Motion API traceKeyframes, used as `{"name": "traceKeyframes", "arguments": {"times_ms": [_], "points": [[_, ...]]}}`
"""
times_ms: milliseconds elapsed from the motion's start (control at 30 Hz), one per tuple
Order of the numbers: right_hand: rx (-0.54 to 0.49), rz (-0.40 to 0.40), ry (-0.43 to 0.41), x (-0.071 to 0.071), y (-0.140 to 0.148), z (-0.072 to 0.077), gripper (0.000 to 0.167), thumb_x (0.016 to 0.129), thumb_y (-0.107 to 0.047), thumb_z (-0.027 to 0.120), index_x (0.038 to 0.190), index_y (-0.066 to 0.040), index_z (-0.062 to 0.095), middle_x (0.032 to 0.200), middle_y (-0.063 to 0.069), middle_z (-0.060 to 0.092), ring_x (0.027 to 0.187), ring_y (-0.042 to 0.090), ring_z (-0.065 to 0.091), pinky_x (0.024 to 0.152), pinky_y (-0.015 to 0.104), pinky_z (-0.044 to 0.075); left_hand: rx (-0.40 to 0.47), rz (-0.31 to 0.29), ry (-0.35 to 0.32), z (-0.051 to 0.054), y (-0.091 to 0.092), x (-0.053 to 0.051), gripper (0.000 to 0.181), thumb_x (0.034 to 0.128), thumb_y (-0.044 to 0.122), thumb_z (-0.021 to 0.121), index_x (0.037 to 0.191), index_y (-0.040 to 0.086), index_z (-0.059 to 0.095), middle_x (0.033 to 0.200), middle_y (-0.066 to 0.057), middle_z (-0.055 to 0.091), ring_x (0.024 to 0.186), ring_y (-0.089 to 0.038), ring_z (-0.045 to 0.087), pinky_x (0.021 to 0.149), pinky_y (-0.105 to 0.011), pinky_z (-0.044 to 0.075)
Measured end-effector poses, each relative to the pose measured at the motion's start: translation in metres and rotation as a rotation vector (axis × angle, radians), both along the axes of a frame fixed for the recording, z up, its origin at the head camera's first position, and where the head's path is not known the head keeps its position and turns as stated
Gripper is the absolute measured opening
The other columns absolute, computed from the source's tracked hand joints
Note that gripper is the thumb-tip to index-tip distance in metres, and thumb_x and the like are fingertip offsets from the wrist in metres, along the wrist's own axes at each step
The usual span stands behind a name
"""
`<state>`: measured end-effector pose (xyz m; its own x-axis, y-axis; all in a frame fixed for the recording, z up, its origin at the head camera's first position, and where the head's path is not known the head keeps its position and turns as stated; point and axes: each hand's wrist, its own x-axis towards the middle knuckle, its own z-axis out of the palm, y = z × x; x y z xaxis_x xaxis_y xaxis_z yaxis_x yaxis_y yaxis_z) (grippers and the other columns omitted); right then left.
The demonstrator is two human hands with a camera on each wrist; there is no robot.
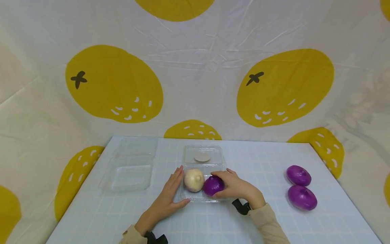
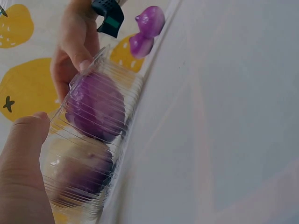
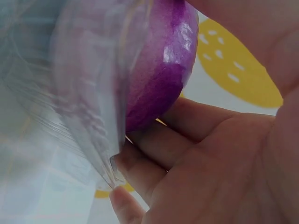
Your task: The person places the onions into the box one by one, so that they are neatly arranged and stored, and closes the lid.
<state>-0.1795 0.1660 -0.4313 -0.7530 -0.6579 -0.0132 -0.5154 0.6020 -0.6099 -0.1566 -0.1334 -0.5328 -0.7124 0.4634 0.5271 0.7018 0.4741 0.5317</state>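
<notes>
A clear plastic box (image 1: 199,200) with its lid folded back holds a white onion (image 1: 194,180) on the left and a purple onion (image 1: 214,185) on the right. My right hand (image 1: 239,187) grips the purple onion from its right side, fingers behind and thumb in front; the right wrist view shows the fingers (image 3: 159,144) around the onion (image 3: 163,70) by the box wall. My left hand (image 1: 166,198) lies along the box's left side, fingers straight and thumb spread. In the left wrist view its thumb (image 2: 25,163) is beside the box (image 2: 107,186).
Two more purple onions, a rear one (image 1: 298,175) and a front one (image 1: 302,197), lie at the right of the table (image 1: 97,220). Another open clear box (image 1: 131,178) stands at the left. A patterned cloth (image 1: 198,67) hangs behind the table.
</notes>
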Motion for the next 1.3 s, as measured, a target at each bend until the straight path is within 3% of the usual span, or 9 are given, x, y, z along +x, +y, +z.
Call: {"name": "traceKeyframes", "arguments": {"times_ms": [167, 300, 533, 700, 833, 933, 1033, 1167, 1300], "points": [[-0.005, 0.016, 0.008, -0.002, 0.002, -0.001, 0.074, 0.079, -0.030, 0.082, 0.134, 0.008, 0.052, 0.132, 0.020, 0.059, 0.123, 0.036, 0.054, 0.115, 0.064, 0.017, 0.003, 0.001, -0.001, 0.000, 0.000, 0.001, 0.094, 0.0906, 0.049, 0.068, 0.154, -0.005, 0.024, 0.162, -0.021, 0.020, 0.147, -0.041, 0.018, 0.123, -0.042, 0.009], [-0.030, -0.016, -0.042, -0.001, 0.005, -0.001, 0.071, 0.080, -0.031, 0.081, 0.136, 0.004, 0.053, 0.134, 0.018, 0.058, 0.128, 0.044, 0.047, 0.113, 0.066, 0.020, 0.003, -0.001, -0.007, 0.000, 0.000, 0.000, 0.094, 0.0903, 0.049, 0.068, 0.154, -0.004, 0.024, 0.162, -0.020, 0.020, 0.147, -0.041, 0.018, 0.122, -0.044, 0.010], [-0.167, -0.024, -0.102, -0.003, 0.012, 0.004, 0.059, 0.090, -0.028, 0.072, 0.138, -0.001, 0.053, 0.135, 0.020, 0.057, 0.122, 0.039, 0.054, 0.102, 0.060, 0.043, -0.001, -0.001, -0.005, 0.000, 0.000, 0.000, 0.094, 0.0901, 0.049, 0.069, 0.154, -0.004, 0.024, 0.162, -0.020, 0.020, 0.147, -0.041, 0.019, 0.122, -0.046, 0.012], [-0.260, -0.060, -0.094, -0.008, 0.016, 0.005, 0.045, 0.095, -0.027, 0.068, 0.133, -0.006, 0.058, 0.129, 0.019, 0.061, 0.118, 0.040, 0.058, 0.101, 0.060, 0.043, 0.006, -0.007, -0.008, 0.001, 0.000, 0.001, 0.094, 0.0904, 0.048, 0.068, 0.155, -0.003, 0.023, 0.162, -0.021, 0.020, 0.147, -0.042, 0.018, 0.122, -0.043, 0.009], [-0.377, -0.171, -0.107, -0.014, 0.018, 0.004, 0.035, 0.096, -0.022, 0.066, 0.125, -0.003, 0.062, 0.123, 0.017, 0.065, 0.114, 0.036, 0.061, 0.101, 0.051, 0.048, 0.010, -0.009, -0.007, 0.002, 0.000, 0.001, 0.094, 0.0902, 0.047, 0.069, 0.154, -0.005, 0.024, 0.162, -0.021, 0.020, 0.147, -0.043, 0.018, 0.122, -0.044, 0.009], [-0.497, -0.326, -0.137, -0.019, 0.020, 0.001, 0.031, 0.097, -0.018, 0.065, 0.121, 0.001, 0.064, 0.120, 0.019, 0.066, 0.112, 0.031, 0.062, 0.096, 0.035, 0.052, 0.011, -0.008, -0.003, 0.002, 0.000, 0.000, 0.094, 0.0902, 0.047, 0.069, 0.154, -0.006, 0.024, 0.162, -0.022, 0.020, 0.147, -0.044, 0.019, 0.122, -0.044, 0.010], [-0.648, -0.481, -0.226, -0.024, 0.022, -0.004, 0.034, 0.099, -0.019, 0.062, 0.125, 0.004, 0.060, 0.125, 0.024, 0.062, 0.113, 0.028, 0.061, 0.093, 0.026, 0.052, 0.012, -0.007, -0.001, 0.001, 0.000, 0.000, 0.094, 0.0903, 0.047, 0.069, 0.154, -0.005, 0.024, 0.162, -0.022, 0.020, 0.147, -0.043, 0.019, 0.122, -0.042, 0.009], [-0.859, -0.595, -0.384, -0.030, 0.027, -0.013, 0.044, 0.103, -0.018, 0.054, 0.135, 0.010, 0.046, 0.136, 0.029, 0.052, 0.119, 0.031, 0.058, 0.100, 0.030, 0.049, 0.006, -0.003, -0.008, 0.002, 0.000, 0.001, 0.094, 0.0900, 0.047, 0.069, 0.154, -0.005, 0.024, 0.162, -0.021, 0.020, 0.147, -0.043, 0.019, 0.122, -0.042, 0.009], [-1.040, -0.621, -0.553, -0.035, 0.031, -0.024, 0.048, 0.107, -0.015, 0.041, 0.145, 0.012, 0.029, 0.146, 0.032, 0.038, 0.129, 0.034, 0.050, 0.112, 0.041, 0.039, 0.005, -0.003, -0.013, 0.003, 0.000, 0.001, 0.094, 0.0897, 0.047, 0.070, 0.154, -0.005, 0.024, 0.162, -0.021, 0.019, 0.147, -0.043, 0.019, 0.122, -0.043, 0.009]]}}
